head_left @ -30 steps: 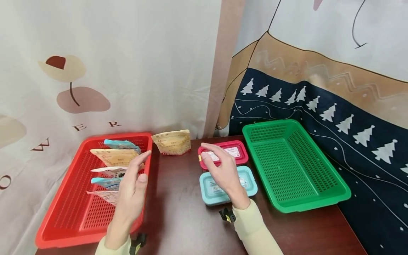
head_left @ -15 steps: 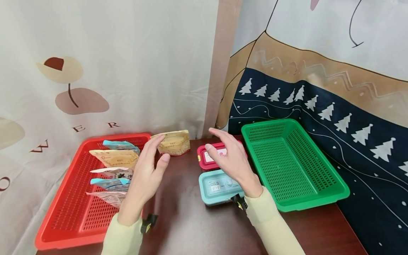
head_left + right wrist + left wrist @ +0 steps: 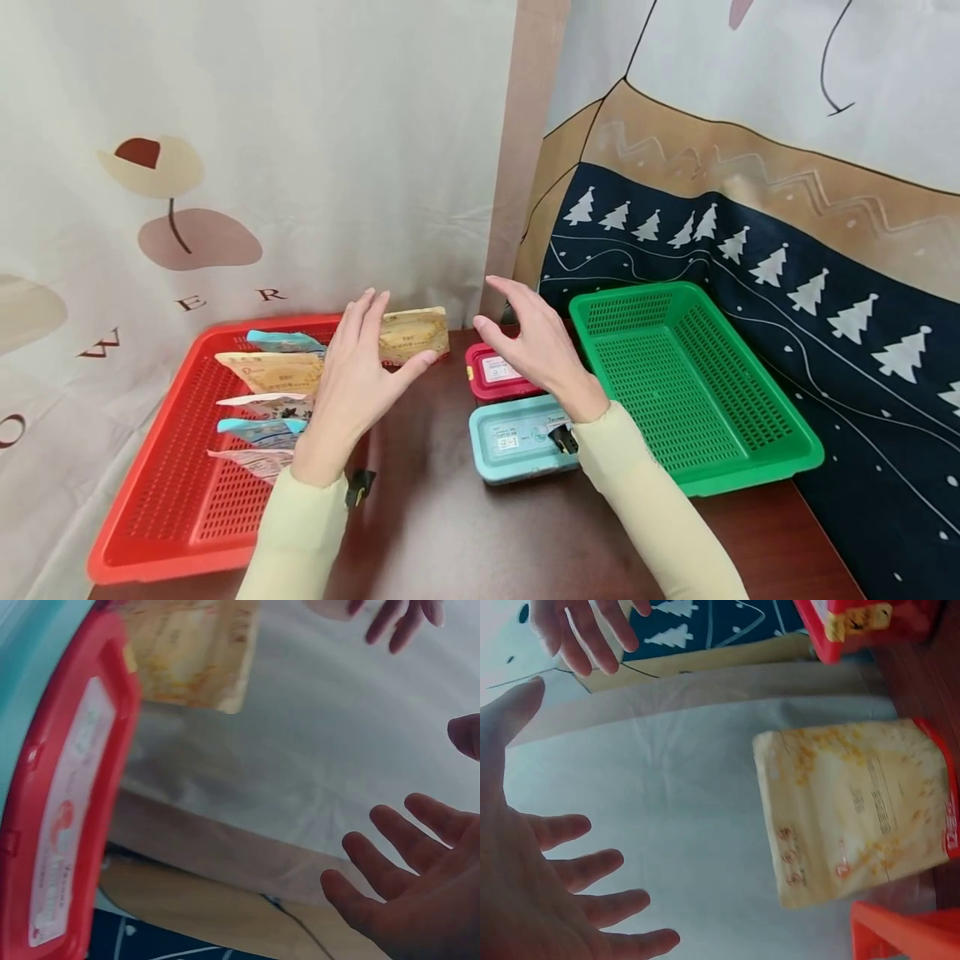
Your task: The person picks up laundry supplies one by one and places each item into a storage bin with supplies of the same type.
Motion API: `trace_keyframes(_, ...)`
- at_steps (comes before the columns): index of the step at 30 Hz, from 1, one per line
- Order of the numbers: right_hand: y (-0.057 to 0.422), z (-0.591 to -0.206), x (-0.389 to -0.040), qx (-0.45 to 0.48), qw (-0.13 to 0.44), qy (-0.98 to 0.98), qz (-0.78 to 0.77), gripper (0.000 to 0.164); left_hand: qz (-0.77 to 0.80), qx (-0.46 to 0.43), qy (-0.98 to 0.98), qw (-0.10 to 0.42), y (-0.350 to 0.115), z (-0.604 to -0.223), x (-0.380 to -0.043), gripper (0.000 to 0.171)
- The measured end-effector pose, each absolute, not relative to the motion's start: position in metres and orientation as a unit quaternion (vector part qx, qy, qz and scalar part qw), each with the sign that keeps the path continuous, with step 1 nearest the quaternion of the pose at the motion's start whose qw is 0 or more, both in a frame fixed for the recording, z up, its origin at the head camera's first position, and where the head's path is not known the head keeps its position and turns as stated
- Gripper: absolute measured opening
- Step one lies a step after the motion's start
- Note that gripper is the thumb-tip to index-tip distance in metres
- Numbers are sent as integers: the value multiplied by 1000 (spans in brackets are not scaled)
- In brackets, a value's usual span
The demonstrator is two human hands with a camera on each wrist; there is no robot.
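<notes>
Left hand (image 3: 352, 387) and right hand (image 3: 536, 346) are both found empty, fingers spread and slightly bent, raised above the table (image 3: 442, 533). We see neither touching anything; the left wrist view shows a gap between the left hand and the pouch (image 3: 415, 335), though in the head view that hand covers the pouch's 9 o'clock part.

Taking 12 o'clock as the far side, we record the pouch upright on the table, just short of 12 o'clock, near the curtain (image 3: 375, 167). We judge it light and soft, its skin thin and perhaps a little slick; its contents are unseen, so we cannot rate their fragility. We advise taking it by both side edges, at 9 and 3 o'clock, about mid-height, or pinching the flat top seam, which looks the stiffest part. A hard squeeze would probably crumple it.

Outward from the pouch, we note the red box (image 3: 498, 375) at 4 o'clock, below the right hand; the blue box (image 3: 513, 437) at 5; the red basket (image 3: 172, 565) at 8, with five packs (image 3: 281, 372) in a row; and the green basket (image 3: 667, 400) between 3 and 4, well apart.
</notes>
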State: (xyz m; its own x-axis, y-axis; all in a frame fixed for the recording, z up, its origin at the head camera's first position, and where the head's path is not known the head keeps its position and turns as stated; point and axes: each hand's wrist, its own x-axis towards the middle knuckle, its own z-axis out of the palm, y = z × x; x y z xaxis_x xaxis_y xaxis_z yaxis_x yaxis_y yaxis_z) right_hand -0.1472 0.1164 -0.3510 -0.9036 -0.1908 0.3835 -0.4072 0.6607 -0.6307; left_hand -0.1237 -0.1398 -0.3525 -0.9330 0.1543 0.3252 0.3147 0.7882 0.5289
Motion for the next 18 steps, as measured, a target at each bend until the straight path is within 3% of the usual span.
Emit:
trace_keyframes(12,110,-368,-184,176,89,-916,349,72,-273,-108,-945,143,-146,-363,-147,96)
trace_keyframes(18,99,-368,-203,214,64,-925,307,73,-281,-99,-946,125,-151,-367,-162,95)
